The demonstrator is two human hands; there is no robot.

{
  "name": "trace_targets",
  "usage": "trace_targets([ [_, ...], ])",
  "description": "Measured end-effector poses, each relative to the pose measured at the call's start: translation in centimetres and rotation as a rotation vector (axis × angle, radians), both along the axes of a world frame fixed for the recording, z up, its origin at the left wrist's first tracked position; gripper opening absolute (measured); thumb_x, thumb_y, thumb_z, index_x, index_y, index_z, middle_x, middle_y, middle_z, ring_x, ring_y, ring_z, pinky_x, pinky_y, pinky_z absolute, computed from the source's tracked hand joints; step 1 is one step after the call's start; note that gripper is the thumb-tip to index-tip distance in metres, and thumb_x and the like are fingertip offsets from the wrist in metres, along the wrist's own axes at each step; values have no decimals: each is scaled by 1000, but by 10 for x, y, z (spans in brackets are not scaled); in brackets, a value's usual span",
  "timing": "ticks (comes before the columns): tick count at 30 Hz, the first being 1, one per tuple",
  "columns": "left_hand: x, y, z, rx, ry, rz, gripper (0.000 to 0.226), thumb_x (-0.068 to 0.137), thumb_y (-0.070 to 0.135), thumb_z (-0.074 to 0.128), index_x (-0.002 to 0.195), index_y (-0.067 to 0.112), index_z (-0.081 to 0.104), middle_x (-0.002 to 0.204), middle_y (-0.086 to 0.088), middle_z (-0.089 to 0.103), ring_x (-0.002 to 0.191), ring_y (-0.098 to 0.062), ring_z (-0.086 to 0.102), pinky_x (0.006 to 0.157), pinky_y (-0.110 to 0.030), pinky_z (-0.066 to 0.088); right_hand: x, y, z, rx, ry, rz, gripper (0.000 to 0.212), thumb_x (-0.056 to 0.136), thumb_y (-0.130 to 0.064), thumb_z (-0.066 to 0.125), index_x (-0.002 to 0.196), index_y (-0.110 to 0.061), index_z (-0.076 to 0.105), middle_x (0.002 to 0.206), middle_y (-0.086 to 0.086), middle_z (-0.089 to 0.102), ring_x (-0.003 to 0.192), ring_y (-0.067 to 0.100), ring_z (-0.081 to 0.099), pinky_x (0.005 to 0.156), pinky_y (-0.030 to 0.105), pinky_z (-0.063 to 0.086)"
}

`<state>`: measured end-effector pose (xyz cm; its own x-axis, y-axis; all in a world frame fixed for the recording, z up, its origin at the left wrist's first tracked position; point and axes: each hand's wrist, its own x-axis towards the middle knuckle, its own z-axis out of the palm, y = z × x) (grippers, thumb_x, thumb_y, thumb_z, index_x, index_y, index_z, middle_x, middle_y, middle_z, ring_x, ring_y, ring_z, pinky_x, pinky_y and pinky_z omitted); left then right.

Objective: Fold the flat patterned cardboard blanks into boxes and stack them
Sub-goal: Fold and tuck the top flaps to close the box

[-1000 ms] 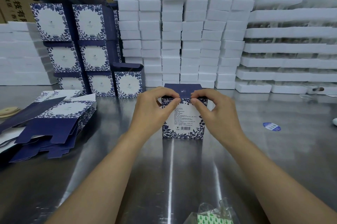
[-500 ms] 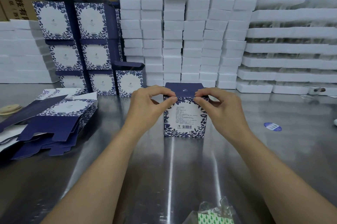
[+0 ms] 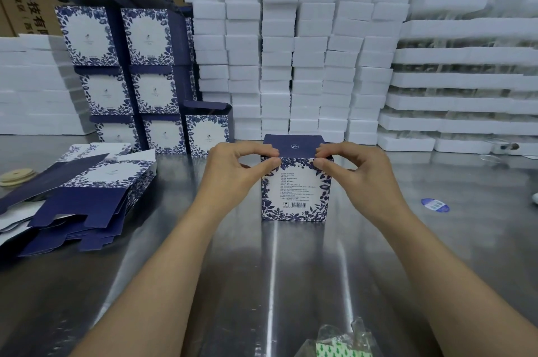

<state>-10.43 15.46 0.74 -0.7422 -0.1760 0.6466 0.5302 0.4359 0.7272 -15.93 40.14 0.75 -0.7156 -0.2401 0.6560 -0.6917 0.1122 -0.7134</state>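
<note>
Both hands have slid outward along the top front edge of the box since a second ago. Then their fingertips nearly met at the middle of that edge; now a clear stretch of crease shows between them. The left hand [image 3: 233,170] pinches the edge near the box's left corner, thumb on the front panel and forefinger curled over the lid. The box [image 3: 295,190] itself has not moved and stands upright about midway across the bench [image 3: 262,284], nearer its far edge. The right hand [image 3: 358,173] pinches the same way near the right corner. We take this as the lid crease being run down, so this box looks almost ready to join the stack.

Near the bench's left edge the flat blanks [image 3: 87,196] lie in a loose pile, navy flaps splayed toward us. Behind them, at the far edge, the finished boxes [image 3: 139,65] stand three high. The box in hand shows a white front panel with small print and a barcode, framed by blue leaves. Its lid [image 3: 292,145] is plain navy with a small pale emblem and lies over the top. Whether it is fully tucked we cannot tell.
</note>
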Motion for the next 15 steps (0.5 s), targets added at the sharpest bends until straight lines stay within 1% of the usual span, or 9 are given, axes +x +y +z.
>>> trace_targets([
  [2,1,-3,1,19,-8,-31,17,81,30,92,94,38,85,105,18,80,102,-2,76,77,-20,60,-1,3,1,-17,-26,14,10,89,-14,84,95,-22,83,106,-10,81,117,5,71,108,44,54],
  [3,1,-4,0,28,-9,-43,19,80,28,93,95,37,86,105,18,80,105,0,74,78,-16,58,-1,4,1,-31,-42,24,12,89,-13,85,97,-21,84,108,-9,81,117,5,71,109,43,53],
  [4,0,-5,0,36,-7,-54,20,80,26,94,96,35,86,105,17,80,110,0,73,81,-16,58,-2,5,1,-43,-54,34,13,89,-11,84,98,-21,84,110,-8,81,117,5,71,110,43,53],
  [7,0,-5,-1,51,-6,-77,20,81,24,93,96,34,86,105,15,81,115,-1,71,91,-26,61,-2,6,1,-56,-79,62,14,90,-8,83,99,-18,84,112,-6,81,119,6,70,111,45,52],
  [9,0,-4,-1,43,-10,-75,16,82,26,91,96,33,86,105,13,81,116,-2,71,94,-38,63,-2,5,1,-66,-94,78,13,91,-6,81,97,-16,84,109,-5,81,120,5,70,110,49,53],
  [11,-1,-5,-1,38,-20,-71,14,83,29,91,96,32,86,104,12,81,116,-3,71,98,-48,60,-2,4,1,-68,-100,80,12,91,-5,80,96,-15,84,106,-6,82,120,5,70,108,51,54],
  [13,-1,-5,-1,43,-31,-78,18,80,36,91,97,34,86,106,12,81,117,-4,71,100,-50,58,-2,4,1,-65,-102,83,11,91,-5,81,96,-14,84,105,-6,82,120,5,70,108,51,54],
  [15,-1,-7,-1,58,-42,-92,22,77,37,91,98,34,86,106,11,81,118,-5,71,98,-48,60,-3,6,1,-74,-119,85,12,89,-5,83,98,-13,83,108,-4,81,119,7,71,106,49,55],
])
